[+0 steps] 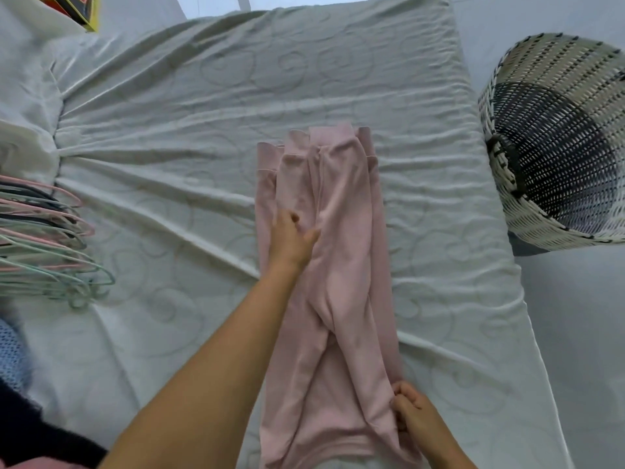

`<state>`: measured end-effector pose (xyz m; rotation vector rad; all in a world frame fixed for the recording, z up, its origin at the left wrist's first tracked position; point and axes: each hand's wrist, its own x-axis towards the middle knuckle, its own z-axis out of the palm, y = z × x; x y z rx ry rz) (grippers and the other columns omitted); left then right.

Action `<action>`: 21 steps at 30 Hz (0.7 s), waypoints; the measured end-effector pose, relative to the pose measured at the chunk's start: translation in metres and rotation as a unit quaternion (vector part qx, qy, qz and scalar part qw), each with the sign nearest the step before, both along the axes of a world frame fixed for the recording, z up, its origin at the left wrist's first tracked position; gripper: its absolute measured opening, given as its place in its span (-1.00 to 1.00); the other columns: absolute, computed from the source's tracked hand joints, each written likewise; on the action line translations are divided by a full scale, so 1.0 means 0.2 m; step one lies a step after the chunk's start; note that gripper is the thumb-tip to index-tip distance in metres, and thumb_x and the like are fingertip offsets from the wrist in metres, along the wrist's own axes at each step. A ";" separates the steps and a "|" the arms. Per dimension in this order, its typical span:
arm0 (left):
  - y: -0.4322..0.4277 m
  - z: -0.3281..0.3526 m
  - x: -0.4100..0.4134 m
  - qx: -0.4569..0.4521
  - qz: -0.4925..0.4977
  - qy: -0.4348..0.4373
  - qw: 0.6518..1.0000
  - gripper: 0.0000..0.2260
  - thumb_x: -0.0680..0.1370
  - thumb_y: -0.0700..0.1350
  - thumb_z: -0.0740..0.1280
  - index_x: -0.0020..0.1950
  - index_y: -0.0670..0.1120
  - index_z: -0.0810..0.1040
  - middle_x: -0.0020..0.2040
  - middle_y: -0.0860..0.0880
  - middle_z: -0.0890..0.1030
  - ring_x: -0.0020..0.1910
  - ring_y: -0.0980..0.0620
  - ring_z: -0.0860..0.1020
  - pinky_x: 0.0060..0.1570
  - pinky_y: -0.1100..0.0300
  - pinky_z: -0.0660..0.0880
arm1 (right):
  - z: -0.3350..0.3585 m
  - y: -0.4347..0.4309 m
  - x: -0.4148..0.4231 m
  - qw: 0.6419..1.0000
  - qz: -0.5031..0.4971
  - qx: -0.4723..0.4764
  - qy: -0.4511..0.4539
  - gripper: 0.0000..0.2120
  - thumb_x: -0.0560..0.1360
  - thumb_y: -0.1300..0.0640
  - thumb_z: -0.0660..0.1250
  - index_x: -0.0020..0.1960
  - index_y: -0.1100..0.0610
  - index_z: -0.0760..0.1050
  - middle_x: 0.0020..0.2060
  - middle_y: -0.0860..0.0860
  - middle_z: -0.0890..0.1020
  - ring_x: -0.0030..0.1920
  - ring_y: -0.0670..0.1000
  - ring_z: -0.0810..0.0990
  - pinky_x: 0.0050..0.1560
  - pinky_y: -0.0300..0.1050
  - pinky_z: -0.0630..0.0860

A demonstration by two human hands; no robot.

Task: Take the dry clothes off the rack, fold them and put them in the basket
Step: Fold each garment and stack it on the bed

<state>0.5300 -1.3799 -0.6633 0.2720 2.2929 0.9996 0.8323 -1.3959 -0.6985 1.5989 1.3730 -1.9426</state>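
On the bedsheet (169, 130), the left hand (291, 238), fingers together, presses a pink top (345, 265); the right hand (412, 412) pinches its edge, and tugging could unfold it.

Bare left hand (291, 238) and right hand (411, 409), forearms (216, 367) uncovered.

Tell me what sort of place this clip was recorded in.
Probably a bedroom at home: a bed with a white quilted cover, a pink garment laid out on it, a heap of clothes hangers at its edge, and a woven basket beside it.
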 end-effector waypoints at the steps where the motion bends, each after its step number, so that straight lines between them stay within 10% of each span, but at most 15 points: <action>1: -0.08 -0.05 0.10 -0.049 -0.027 -0.012 0.998 -0.55 0.46 -0.15 0.42 0.25 -0.28 0.35 0.14 -0.23 0.45 0.09 -0.15 0.47 0.05 0.14 0.38 | 0.00 0.00 0.00 1.000 -0.011 -0.003 0.003 -0.80 0.45 0.28 0.23 -0.34 0.17 0.39 -0.56 -0.01 0.38 -0.48 -0.06 0.30 -0.39 -0.20 0.26; 11: -0.21 -0.13 0.29 -0.053 0.070 -0.051 0.995 -0.75 0.48 -0.16 0.37 -0.28 -0.08 0.32 -0.19 -0.09 0.46 -0.18 -0.02 0.42 -0.28 0.14 0.21 | 0.03 -0.04 0.07 0.998 -0.038 0.038 0.029 -0.82 0.30 0.10 0.35 -0.26 0.23 0.55 -0.48 -0.04 0.55 -0.45 -0.12 0.42 -0.43 -0.30 0.34; 21: -0.55 -0.08 0.38 -0.165 0.039 0.088 0.982 -0.53 0.38 -0.13 0.49 0.20 -0.26 0.43 0.15 -0.24 0.45 0.15 -0.21 0.41 0.13 0.03 0.33 | 0.00 0.02 0.09 0.991 0.124 0.042 -0.004 -0.86 0.39 0.27 0.46 -0.28 0.14 0.54 -0.54 -0.08 0.58 -0.48 -0.19 0.51 -0.38 -0.29 0.41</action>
